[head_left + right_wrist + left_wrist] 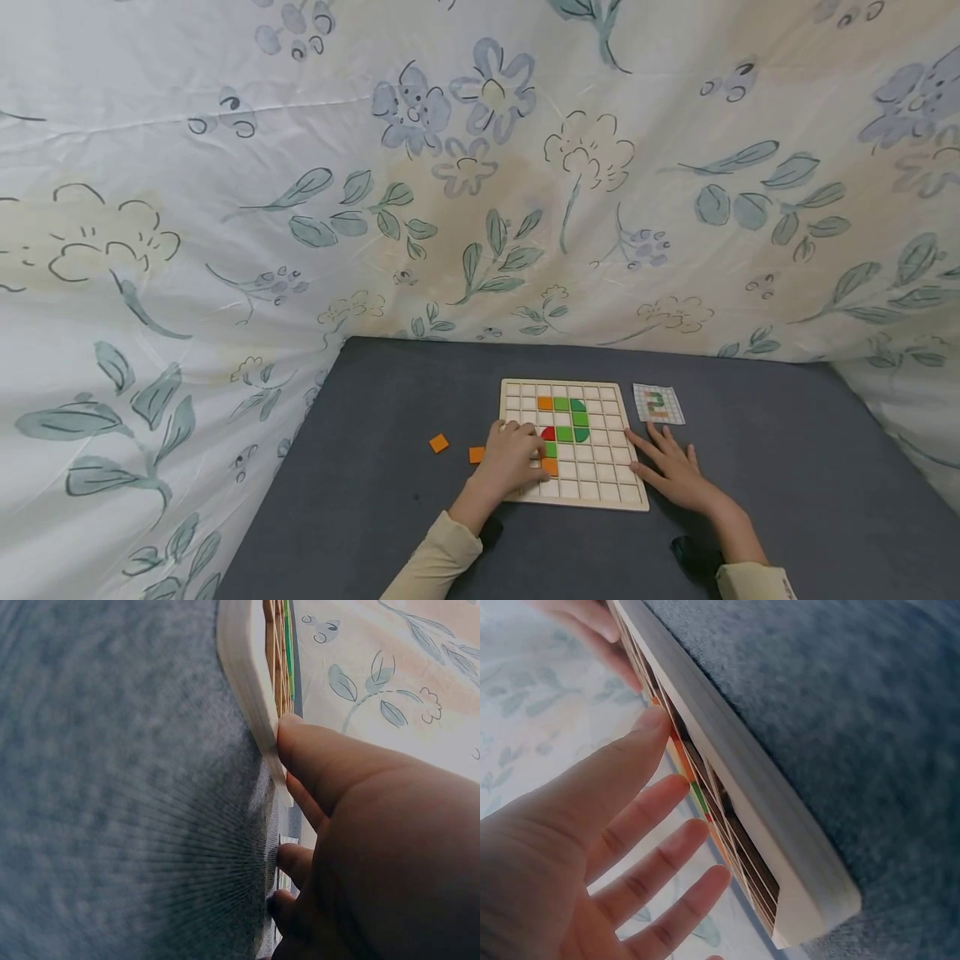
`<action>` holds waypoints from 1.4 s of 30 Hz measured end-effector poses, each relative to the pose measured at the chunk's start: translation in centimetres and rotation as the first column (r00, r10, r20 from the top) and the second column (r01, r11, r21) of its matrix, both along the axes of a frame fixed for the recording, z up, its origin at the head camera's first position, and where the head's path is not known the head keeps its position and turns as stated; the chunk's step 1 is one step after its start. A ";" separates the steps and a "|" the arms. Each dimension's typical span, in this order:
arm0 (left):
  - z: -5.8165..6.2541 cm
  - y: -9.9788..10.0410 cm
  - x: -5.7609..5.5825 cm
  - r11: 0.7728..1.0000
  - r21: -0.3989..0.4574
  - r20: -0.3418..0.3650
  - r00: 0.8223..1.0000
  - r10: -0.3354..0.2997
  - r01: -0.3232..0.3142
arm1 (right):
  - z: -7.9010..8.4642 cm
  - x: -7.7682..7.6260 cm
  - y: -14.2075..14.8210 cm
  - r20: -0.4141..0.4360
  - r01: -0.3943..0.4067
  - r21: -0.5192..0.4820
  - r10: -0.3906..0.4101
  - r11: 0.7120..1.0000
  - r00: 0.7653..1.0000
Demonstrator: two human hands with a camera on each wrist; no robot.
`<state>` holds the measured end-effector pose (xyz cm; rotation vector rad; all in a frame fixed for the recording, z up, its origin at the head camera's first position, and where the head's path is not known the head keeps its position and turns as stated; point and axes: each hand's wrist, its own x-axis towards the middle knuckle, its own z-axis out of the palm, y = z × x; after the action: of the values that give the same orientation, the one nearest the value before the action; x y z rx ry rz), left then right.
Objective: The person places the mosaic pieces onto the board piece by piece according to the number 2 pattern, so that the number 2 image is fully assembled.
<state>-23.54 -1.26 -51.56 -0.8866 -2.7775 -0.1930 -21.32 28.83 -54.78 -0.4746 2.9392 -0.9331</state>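
Note:
A pale wooden grid board (600,492) lies on the dark cloth. Square and rounded tiles form a bent figure in its cells, among them an orange tile (550,467), a green tile (580,419) and a red tile (549,433). My left hand (510,458) is over the board's left part, its thumb at the lower orange tile. In the left wrist view that hand's fingers (656,859) are extended and spread, pinching nothing visible. My right hand (675,471) rests with spread fingers at the board's right edge; the right wrist view shows its thumb (307,746) against the rim.
Two loose orange tiles lie left of the board, one flat on the cloth (438,443) and another orange tile (476,455) beside the left hand. A small printed pattern card (671,408) lies right of the board. Floral fabric (480,208) hangs behind the table.

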 end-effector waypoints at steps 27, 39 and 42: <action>0.4 -2.0 -1.0 0.997 0.064 0.048 0.998 0.037 -0.040 | -0.1 -0.1 0.1 -0.001 -0.005 -0.006 0.005 1.000 1.000; 1.0 -4.9 -1.4 0.989 0.109 0.054 0.994 0.092 -0.098 | -0.2 0.0 0.2 -0.003 -0.006 -0.015 0.006 1.000 1.000; 0.9 -5.6 -1.6 0.986 0.122 0.070 0.992 0.103 -0.111 | -0.2 0.1 0.2 -0.003 -0.010 -0.016 0.010 1.000 1.000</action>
<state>-25.13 -6.86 -50.70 -0.7105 -2.8257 -0.3796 -21.27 28.99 -54.98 -0.4908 2.9314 -0.9560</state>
